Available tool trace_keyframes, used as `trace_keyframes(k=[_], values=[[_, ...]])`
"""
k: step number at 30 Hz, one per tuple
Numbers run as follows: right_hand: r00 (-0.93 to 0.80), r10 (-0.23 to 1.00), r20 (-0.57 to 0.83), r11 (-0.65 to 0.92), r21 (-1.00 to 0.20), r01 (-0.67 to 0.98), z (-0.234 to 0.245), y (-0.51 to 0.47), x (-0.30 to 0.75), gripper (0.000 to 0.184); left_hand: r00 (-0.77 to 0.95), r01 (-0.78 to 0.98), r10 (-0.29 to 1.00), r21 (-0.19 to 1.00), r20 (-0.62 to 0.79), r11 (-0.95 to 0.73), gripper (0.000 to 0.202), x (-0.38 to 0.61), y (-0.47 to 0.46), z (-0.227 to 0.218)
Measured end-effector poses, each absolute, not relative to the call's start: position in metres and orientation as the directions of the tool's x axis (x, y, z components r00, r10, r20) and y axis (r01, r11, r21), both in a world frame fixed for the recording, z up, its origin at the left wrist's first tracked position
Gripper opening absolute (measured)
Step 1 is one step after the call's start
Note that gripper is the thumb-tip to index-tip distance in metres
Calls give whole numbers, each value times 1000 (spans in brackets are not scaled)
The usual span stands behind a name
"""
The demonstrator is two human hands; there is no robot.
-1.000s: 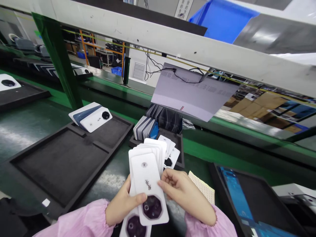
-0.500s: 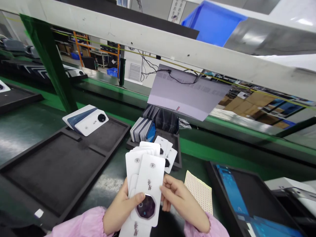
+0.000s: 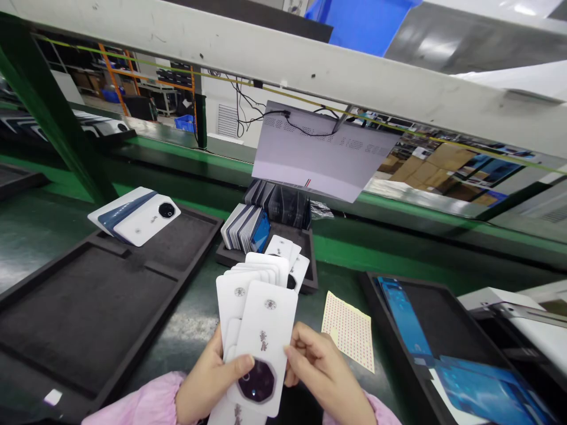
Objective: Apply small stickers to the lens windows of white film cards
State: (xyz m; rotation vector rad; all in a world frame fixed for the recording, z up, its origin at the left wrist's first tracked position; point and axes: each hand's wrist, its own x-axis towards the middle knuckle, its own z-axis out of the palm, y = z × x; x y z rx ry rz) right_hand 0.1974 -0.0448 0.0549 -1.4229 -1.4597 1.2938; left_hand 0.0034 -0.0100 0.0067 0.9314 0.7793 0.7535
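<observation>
A fanned stack of white phone back panels (image 3: 269, 321) is in my left hand (image 3: 208, 372), its thumb lying over the lower left of the top one. That top panel carries a dark eight-sided camera window (image 3: 257, 381), a round emblem and dark script. My right hand (image 3: 321, 369) has its fingers curled, thumb and forefinger pinching the top panel's right edge. Just beyond the stack, more white panels (image 3: 303, 268) lie in a small black tray (image 3: 312, 251), beside a row of upright panels (image 3: 241, 227).
A large black tray (image 3: 93, 319) on the left bears white and blue panels (image 3: 137, 218). On the right lie a yellowish sticker sheet (image 3: 349, 330) and a black tray (image 3: 385, 342) with blue film pieces (image 3: 405, 319). A monitor's back (image 3: 325, 150) hangs beneath the white beam (image 3: 283, 65).
The view has shifted, so the trays and monitor appear further left and slightly higher. Both hands keep hold of the panels, with the top panel tilted a little more to the right.
</observation>
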Motion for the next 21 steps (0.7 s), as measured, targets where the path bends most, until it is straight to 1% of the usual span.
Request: trace_keyframes(k=[5, 8, 12, 15, 21], values=[[-137, 973, -187, -144, -951, 273, 52, -44, 191, 21, 525, -202, 818, 899, -236, 389, 54, 6, -11, 7], [-107, 969, -223, -178, -928, 328, 51, -44, 185, 22, 543, -189, 804, 897, -242, 399, 54, 8, -11, 10], [-70, 966, -249, -202, -894, 399, 51, -43, 181, 23, 570, -146, 789, 917, -229, 371, 50, 9, -11, 14], [-47, 966, -256, -215, -888, 406, 50, -43, 181, 24, 574, -123, 788, 928, -223, 353, 47, 9, -11, 16], [-53, 956, -288, -246, -888, 389, 50, -44, 181, 24, 577, -122, 788, 931, -215, 344, 47, 8, -12, 15]])
